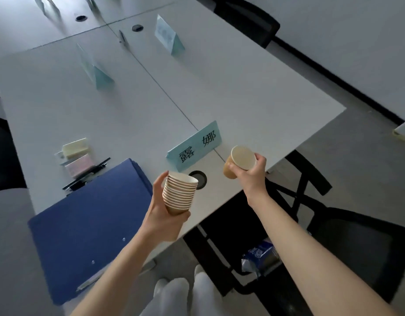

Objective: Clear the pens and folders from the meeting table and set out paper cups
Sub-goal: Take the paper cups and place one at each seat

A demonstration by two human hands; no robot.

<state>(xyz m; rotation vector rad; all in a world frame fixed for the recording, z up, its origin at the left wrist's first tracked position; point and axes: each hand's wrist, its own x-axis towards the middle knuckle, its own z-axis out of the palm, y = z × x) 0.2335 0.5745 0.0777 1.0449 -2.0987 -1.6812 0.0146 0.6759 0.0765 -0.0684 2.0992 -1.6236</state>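
Note:
My left hand [161, 215] grips a stack of brown paper cups [180, 193] with white insides, held above the near edge of the white meeting table [254, 92]. To the right, my right hand [251, 171] holds a single paper cup [239, 161], tilted with its mouth toward me, just above the table edge by a blue name card [194, 147]. A blue folder [87, 226] lies at the table's near left corner. Black pens [87, 175] lie just beyond the folder.
Sticky-note pads [77, 156] sit behind the pens. More blue name cards [168, 36] [95, 69] stand farther along the table. A round cable grommet [200, 177] is near the cup stack. A black chair [347, 242] with a blue packet [260, 254] under the table stands at right.

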